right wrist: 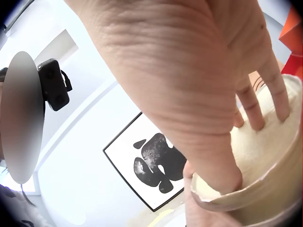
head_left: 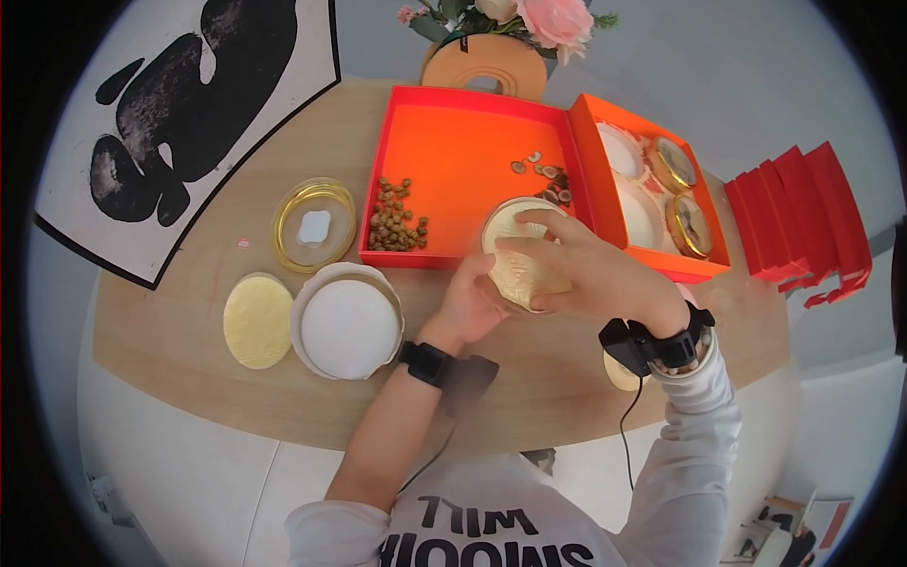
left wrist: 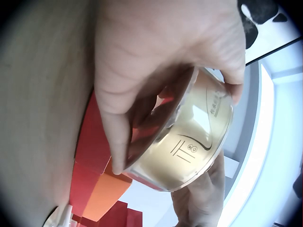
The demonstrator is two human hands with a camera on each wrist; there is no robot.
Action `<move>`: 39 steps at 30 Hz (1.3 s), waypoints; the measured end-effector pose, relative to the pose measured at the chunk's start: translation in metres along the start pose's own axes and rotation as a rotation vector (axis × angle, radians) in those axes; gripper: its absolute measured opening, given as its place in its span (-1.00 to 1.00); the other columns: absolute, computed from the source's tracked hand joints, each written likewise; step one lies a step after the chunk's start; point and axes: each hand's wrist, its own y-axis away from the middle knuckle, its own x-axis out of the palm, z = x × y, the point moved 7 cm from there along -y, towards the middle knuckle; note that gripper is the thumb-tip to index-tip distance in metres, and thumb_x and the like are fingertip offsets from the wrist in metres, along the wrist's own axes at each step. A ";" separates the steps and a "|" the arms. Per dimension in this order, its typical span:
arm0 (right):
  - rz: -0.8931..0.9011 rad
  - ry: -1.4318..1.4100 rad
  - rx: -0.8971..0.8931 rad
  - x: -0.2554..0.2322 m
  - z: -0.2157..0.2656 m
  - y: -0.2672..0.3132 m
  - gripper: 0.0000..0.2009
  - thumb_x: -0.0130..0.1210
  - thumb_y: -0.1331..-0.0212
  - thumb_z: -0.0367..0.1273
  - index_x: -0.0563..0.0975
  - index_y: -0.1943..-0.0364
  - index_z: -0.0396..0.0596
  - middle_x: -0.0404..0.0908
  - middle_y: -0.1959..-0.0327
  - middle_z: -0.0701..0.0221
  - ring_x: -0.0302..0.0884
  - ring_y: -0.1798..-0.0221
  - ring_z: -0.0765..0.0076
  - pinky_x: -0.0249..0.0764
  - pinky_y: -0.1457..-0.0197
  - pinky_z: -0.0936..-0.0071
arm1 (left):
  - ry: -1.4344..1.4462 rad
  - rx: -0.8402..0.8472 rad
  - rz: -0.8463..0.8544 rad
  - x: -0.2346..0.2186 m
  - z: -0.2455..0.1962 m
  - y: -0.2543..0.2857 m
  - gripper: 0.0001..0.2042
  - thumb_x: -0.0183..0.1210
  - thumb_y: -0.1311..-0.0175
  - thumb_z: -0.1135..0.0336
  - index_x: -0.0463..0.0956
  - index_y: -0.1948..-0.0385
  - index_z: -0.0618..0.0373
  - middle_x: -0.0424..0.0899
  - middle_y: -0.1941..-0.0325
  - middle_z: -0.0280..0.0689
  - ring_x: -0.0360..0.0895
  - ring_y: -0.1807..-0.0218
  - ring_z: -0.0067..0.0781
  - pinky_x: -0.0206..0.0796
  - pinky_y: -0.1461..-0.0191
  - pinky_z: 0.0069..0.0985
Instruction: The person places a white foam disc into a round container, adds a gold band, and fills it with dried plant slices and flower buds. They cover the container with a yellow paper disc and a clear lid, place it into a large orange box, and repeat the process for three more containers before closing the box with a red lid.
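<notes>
My left hand (head_left: 470, 307) grips a round clear tub (left wrist: 182, 149) with a gold printed label, thumb and fingers around its wall. The tub is tilted in the left wrist view, held over the table near the box's front edge. Inside it lies a pale gold, satin-like lining (head_left: 518, 272) with creases. My right hand (head_left: 609, 279) reaches over the tub with fingers spread, and its fingertips (right wrist: 282, 111) press on the lining. Its thumb goes down inside the rim in the right wrist view.
A red-orange box (head_left: 453, 142) holds small brownish-green balls (head_left: 392, 222) and dark slices (head_left: 557, 189). Left stand a gold-rimmed lid (head_left: 283, 231), a yellow disc (head_left: 257, 321) and a white-bottomed tub (head_left: 350, 331). An orange tray (head_left: 661, 260) and red boxes (head_left: 775, 217) stand right.
</notes>
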 end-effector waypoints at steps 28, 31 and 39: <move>-0.064 0.135 -0.101 0.002 0.002 -0.003 -0.49 0.20 0.17 -0.37 0.41 -0.01 0.12 0.20 -0.17 0.20 0.11 -0.22 0.09 0.14 -0.22 0.29 | 0.013 0.046 -0.092 -0.014 0.000 -0.002 -0.35 -0.14 0.00 -0.11 0.12 -0.15 0.03 0.24 -0.17 -0.16 0.22 -0.17 -0.09 0.16 -0.09 -0.05; -0.083 -0.024 -0.046 -0.020 -0.008 -0.001 -0.55 0.16 0.12 -0.40 0.42 0.01 0.03 0.31 -0.08 0.25 0.21 -0.16 0.19 0.19 -0.18 0.34 | -0.017 0.048 -0.126 -0.012 -0.001 -0.001 -0.36 -0.14 0.01 -0.13 0.14 -0.14 0.01 0.25 -0.17 -0.21 0.22 -0.17 -0.13 0.15 -0.10 -0.09; -0.185 0.242 0.341 -0.052 -0.085 -0.012 -0.74 0.06 0.02 -0.40 0.50 0.19 -0.12 0.52 0.20 0.30 0.46 0.18 0.14 0.39 0.11 0.37 | 0.207 0.358 -0.268 -0.016 -0.009 0.010 -0.40 -0.15 -0.06 -0.09 0.16 -0.11 0.09 0.24 -0.18 -0.27 0.18 -0.19 -0.28 0.01 -0.21 -0.26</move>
